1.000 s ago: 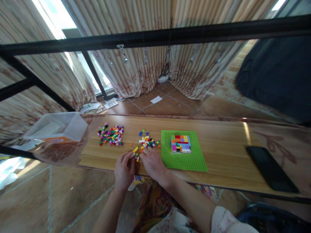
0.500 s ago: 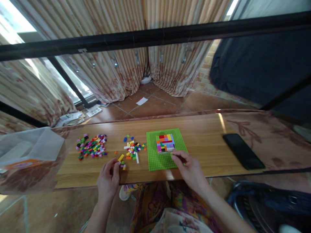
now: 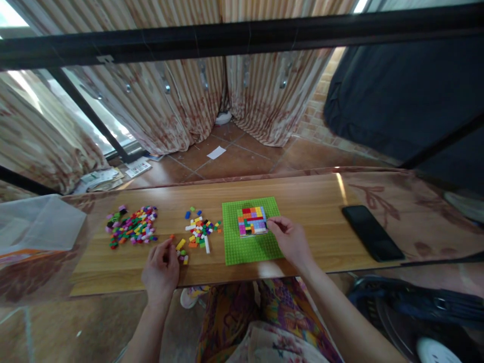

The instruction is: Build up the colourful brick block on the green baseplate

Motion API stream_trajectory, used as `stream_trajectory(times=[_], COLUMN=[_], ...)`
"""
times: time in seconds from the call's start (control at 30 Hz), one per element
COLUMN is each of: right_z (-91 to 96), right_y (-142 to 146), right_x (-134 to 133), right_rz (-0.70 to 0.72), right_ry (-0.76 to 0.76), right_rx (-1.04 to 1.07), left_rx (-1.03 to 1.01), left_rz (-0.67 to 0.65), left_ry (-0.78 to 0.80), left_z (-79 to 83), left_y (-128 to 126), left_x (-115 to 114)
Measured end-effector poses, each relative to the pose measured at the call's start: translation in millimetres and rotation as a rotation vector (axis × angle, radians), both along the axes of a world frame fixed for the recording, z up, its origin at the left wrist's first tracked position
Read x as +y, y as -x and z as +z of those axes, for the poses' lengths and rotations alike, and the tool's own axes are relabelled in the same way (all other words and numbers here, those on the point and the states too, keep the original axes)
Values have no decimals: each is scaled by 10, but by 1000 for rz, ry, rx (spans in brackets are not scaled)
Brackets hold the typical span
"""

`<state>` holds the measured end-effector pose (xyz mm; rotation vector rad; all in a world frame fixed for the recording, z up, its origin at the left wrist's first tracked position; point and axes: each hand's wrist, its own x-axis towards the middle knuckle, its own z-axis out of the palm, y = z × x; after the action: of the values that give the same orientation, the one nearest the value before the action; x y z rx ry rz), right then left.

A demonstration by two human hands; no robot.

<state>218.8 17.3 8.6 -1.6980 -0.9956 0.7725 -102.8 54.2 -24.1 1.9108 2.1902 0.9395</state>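
Note:
A green baseplate lies on the wooden table, with a small block of coloured bricks built on its far half. My right hand rests on the plate's right edge, fingers pinched against the right side of the block; what they hold is too small to name. My left hand lies at the table's front edge, fingers curled beside a few loose bricks. A small pile of bricks sits left of the plate and a larger pile further left.
A black phone lies on the table's right part. A clear plastic container stands at the far left. A black frame bar crosses overhead. Curtains, papers and tiled floor lie beyond the table.
My right hand left the small brick pile, crossed to the baseplate and now pinches at the block's right side. My left hand stayed by the loose bricks. The view swung right.

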Motion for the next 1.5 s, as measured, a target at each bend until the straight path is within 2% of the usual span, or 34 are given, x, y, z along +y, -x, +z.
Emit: stream_trajectory(times=[0.17,0.43,0.57,0.87,1.27,1.4,1.5], right_z=[105,164,133,-88,-175,-209,-150], right_y=[29,58,47,-4,104,77,53], right_x=[-27,-14,-6,70,61,73,41], right_rz=[-1,-10,-7,-29,-138,-111,-107], right_ry=[65,77,79,39,-7,-14,-22], right_rx=[-273,-412,-351,-31,40,95,72], left_rx=[5,27,27,-1,26,10,0], left_rz=[2,-17,-7,-22,-24,-20,-25], left_ry=[-6,-30,-15,-22,-30,-22,-14], left_z=[4,8,11,46,-3,3,7], left_y=[-14,-27,-30,-53,-36,-45,-51], left_x=[-4,-11,-14,-26,-23,-30,-44])
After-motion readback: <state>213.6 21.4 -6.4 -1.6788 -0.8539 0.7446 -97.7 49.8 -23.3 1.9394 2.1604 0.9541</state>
